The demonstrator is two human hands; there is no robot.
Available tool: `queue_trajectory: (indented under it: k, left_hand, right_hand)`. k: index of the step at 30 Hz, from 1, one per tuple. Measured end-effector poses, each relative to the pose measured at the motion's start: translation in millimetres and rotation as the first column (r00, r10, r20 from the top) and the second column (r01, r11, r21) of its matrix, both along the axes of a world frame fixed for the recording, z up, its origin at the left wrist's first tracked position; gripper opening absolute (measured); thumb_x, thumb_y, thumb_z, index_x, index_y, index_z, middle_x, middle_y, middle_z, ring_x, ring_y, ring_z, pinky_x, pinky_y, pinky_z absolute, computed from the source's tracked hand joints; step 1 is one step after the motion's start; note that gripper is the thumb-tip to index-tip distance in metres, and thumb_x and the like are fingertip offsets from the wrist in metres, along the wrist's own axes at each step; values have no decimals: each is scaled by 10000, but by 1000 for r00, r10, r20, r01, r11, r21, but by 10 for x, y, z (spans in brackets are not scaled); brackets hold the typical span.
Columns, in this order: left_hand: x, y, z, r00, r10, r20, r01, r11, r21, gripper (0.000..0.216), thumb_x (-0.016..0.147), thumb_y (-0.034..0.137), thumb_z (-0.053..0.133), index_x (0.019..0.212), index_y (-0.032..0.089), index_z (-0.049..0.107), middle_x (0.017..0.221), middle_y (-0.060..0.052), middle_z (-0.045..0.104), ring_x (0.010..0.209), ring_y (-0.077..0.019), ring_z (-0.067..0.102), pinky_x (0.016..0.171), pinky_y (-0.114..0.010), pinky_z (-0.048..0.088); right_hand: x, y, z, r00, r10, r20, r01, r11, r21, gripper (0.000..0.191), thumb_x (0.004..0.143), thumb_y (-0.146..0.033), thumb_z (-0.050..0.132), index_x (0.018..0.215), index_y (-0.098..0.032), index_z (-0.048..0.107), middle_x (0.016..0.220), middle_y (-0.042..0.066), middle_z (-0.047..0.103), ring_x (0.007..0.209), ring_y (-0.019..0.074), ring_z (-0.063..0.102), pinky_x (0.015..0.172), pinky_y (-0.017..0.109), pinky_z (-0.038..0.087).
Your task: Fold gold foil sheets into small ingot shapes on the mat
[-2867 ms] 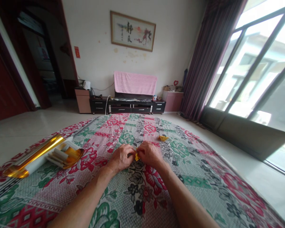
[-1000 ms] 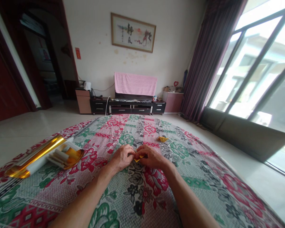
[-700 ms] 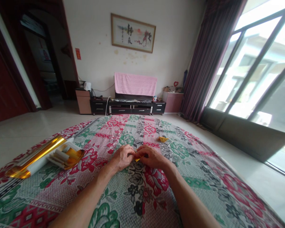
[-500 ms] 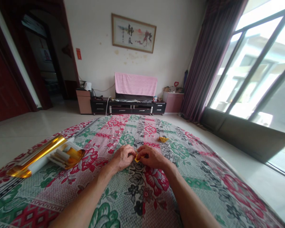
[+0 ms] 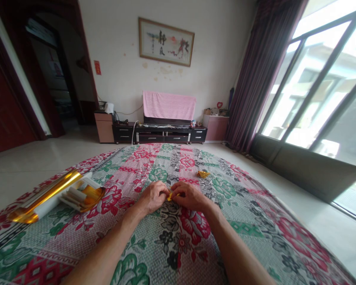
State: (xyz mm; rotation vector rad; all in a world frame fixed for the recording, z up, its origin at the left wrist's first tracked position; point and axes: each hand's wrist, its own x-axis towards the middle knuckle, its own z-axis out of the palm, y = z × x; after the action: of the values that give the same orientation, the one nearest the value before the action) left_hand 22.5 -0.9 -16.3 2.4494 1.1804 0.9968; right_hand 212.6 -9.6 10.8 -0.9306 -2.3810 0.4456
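Note:
Between my two hands is a small piece of gold foil paper (image 5: 169,196), mostly hidden by the fingers. My left hand (image 5: 154,196) pinches its left side, and my right hand (image 5: 189,195) grips it from the right, fingertips close together. Both hands rest low over the flowered cloth (image 5: 130,241). Beyond my right hand, slightly to the right, lies a folded gold paper piece (image 5: 203,174). Far to the left, a roll of gold foil paper (image 5: 52,194) lies beside a bundle of white and gold sheets (image 5: 84,194).
The cloth covers a broad rounded surface in front of me. Past its far edge stand a low black cabinet (image 5: 157,136) and a screen draped with a pink towel (image 5: 169,105). A purple curtain (image 5: 249,79) and a large window are at the right, doorways at the left.
Both hands stay in almost the same place, still holding the gold foil paper. The view has shifted very slightly; the other things lie as before.

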Motion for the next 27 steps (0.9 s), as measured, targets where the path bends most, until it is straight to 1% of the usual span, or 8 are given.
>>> queue_trajectory:
  k: [4, 8, 15, 20, 24, 27]
  left_hand:
    - [-3, -16, 9, 1000, 4, -1, -4, 1000, -15, 230, 674, 73, 485, 726, 199, 671, 834, -21, 638, 836, -148, 560, 816, -280, 434]
    - [-6, -43, 44, 1000, -2, -8, 1, 1000, -27, 254, 652, 56, 471, 732, 198, 665, 838, -18, 640, 844, -151, 562, 828, -282, 431]
    - [-16, -55, 65, 1000, -9, -22, 9, 1000, -23, 281, 609, 53, 463, 757, 195, 655, 850, -24, 638, 856, -161, 557, 837, -288, 426]
    - [-23, -64, 80, 999, -17, -31, 17, 1000, -6, 230, 608, 72, 493, 743, 188, 638, 829, -20, 634, 837, -157, 559, 818, -281, 426]
    - [-22, -66, 84, 999, -28, -33, 28, 1000, 0, 173, 630, 90, 516, 710, 189, 632, 845, -20, 637, 848, -153, 562, 823, -277, 417]
    - [-13, -57, 67, 999, -11, -36, 11, 1000, -1, 144, 665, 111, 516, 691, 188, 635, 854, -24, 637, 849, -152, 560, 819, -277, 418]
  right_hand:
    - [-30, -10, -13, 999, -35, -5, 35, 999, 21, 171, 729, -122, 510, 694, -182, 665, 886, 16, 621, 806, 112, 560, 719, 226, 437]
    - [-70, -12, -37, 998, -60, -13, 60, 997, 40, 177, 689, -87, 484, 622, -160, 630, 824, 15, 623, 767, 110, 557, 662, 202, 428]
    - [-107, -49, -14, 988, -155, -25, 156, 986, 49, 160, 638, -72, 475, 577, -159, 595, 782, 24, 628, 720, 116, 551, 630, 196, 416]
    - [-126, -56, -14, 984, -180, -11, 180, 983, 46, 152, 621, -73, 472, 532, -144, 571, 788, 33, 626, 697, 110, 544, 612, 189, 407]
    - [-135, -51, -19, 982, -191, 6, 190, 981, 42, 153, 616, -77, 465, 528, -144, 572, 784, 33, 626, 698, 109, 543, 618, 188, 406]
    - [-136, -59, -5, 977, -214, 15, 214, 976, 36, 153, 615, -79, 465, 538, -146, 578, 803, 37, 632, 702, 112, 550, 631, 197, 412]
